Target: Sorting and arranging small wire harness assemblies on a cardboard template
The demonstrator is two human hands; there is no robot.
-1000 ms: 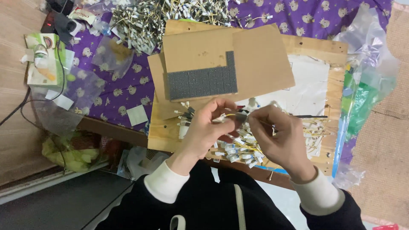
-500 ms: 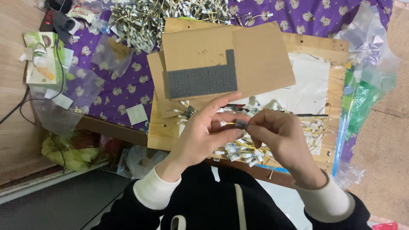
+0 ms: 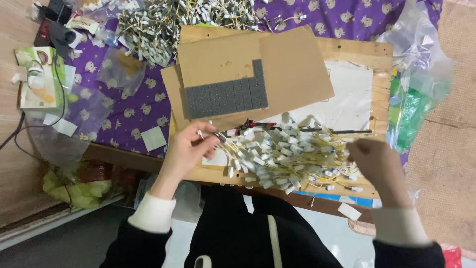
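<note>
In the left hand, a tagged wire (lying crosswise).

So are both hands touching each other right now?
No. The left hand pinches a small piece at the pile's left edge; the right hand is at its right edge.

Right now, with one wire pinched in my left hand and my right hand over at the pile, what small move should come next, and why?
Probably close the right hand on one wire from the pile. The left hand already pinches a wire at the pile's left edge, while the right hand rests at the pile's right edge; I cannot tell whether it holds anything.
</note>
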